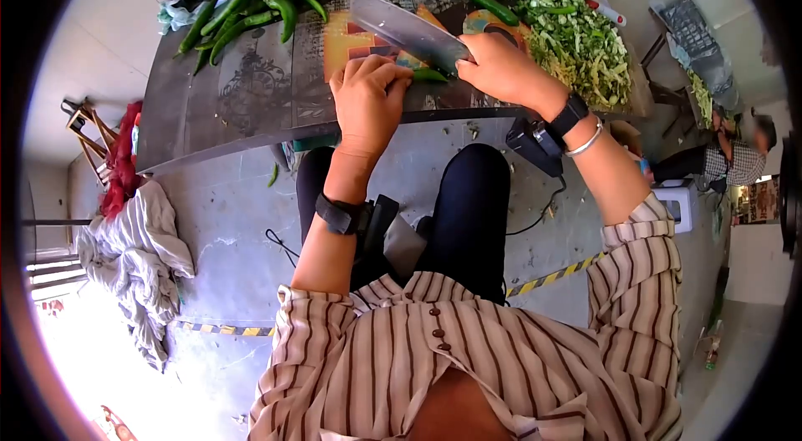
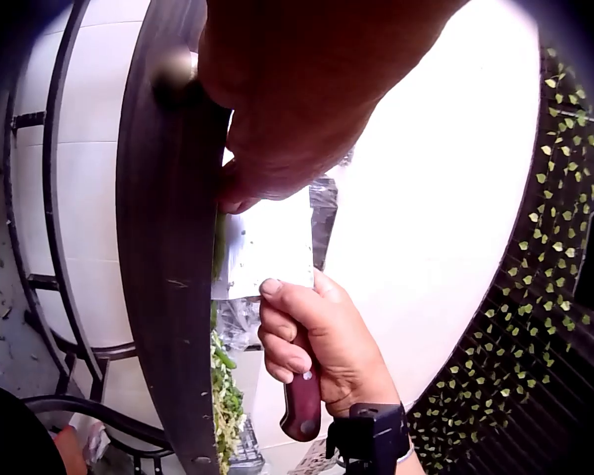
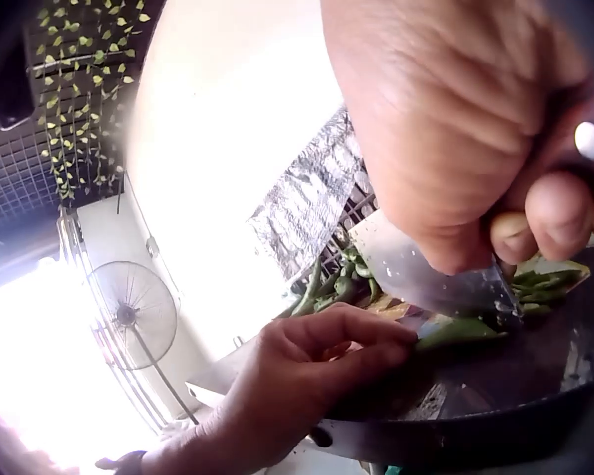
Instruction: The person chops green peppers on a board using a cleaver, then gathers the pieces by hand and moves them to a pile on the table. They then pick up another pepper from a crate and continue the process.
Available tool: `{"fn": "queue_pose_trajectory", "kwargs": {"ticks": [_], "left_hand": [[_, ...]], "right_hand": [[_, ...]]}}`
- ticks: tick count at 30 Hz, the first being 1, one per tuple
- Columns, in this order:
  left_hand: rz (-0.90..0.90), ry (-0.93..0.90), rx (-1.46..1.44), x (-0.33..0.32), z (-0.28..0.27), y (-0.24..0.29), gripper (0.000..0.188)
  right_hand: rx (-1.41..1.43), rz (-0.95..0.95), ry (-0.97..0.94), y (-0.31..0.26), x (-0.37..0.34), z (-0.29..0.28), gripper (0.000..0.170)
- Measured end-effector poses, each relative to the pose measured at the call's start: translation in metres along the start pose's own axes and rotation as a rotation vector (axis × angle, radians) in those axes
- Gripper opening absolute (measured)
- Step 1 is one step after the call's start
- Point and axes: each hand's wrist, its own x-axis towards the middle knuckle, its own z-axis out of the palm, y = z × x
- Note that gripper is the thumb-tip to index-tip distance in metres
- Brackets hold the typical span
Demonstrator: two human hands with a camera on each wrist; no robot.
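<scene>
The left forearm rises to the frame's upper centre, its hand [image 1: 368, 97] arched over the surface [image 1: 309, 98], grip pinched on one end of a green chili pepper [image 1: 430, 74]. The right forearm slants in from mid-right; that hand [image 1: 501, 67] has its grip wrapped round the handle of a cleaver [image 1: 408, 28], blade angled toward the upper left, near the pepper.

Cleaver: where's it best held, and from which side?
By the handle of the cleaver, I'd say, from the person's right, as the right hand grips it. The narrow handle suits curled fingers; the broad, flat blade extends leftward and away from the body, near the left hand, so avoid that side.
</scene>
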Motion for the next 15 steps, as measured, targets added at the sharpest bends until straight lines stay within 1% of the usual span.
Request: {"fn": "queue_pose_trajectory", "kwargs": {"ticks": [2, 4, 8, 9, 10, 12, 15], "left_hand": [[-0.007, 0.000, 0.011, 0.000, 0.000, 0.001, 0.005], [-0.016, -0.014, 0.012, 0.000, -0.001, 0.002, 0.004], [-0.020, -0.029, 0.003, -0.001, 0.000, -0.001, 0.004], [-0.012, -0.016, 0.014, -0.001, 0.000, 0.000, 0.004], [-0.005, 0.000, 0.023, -0.001, 0.001, 0.000, 0.004], [-0.012, 0.002, 0.017, 0.000, 0.001, 0.001, 0.004], [-0.016, 0.005, 0.009, -0.001, 0.001, 0.001, 0.004]], "right_hand": [[-0.085, 0.009, 0.059, 0.003, 0.000, -0.004, 0.019], [-0.079, 0.005, 0.067, 0.005, -0.003, -0.009, 0.019], [-0.086, 0.009, 0.062, -0.004, -0.015, -0.013, 0.020], [-0.086, 0.040, 0.014, -0.011, -0.017, -0.016, 0.020], [-0.091, 0.040, 0.012, -0.011, -0.018, -0.016, 0.020], [-0.045, -0.012, 0.020, -0.010, -0.019, -0.014, 0.020], [-0.037, -0.011, 0.008, -0.009, -0.019, -0.012, 0.021]]}}
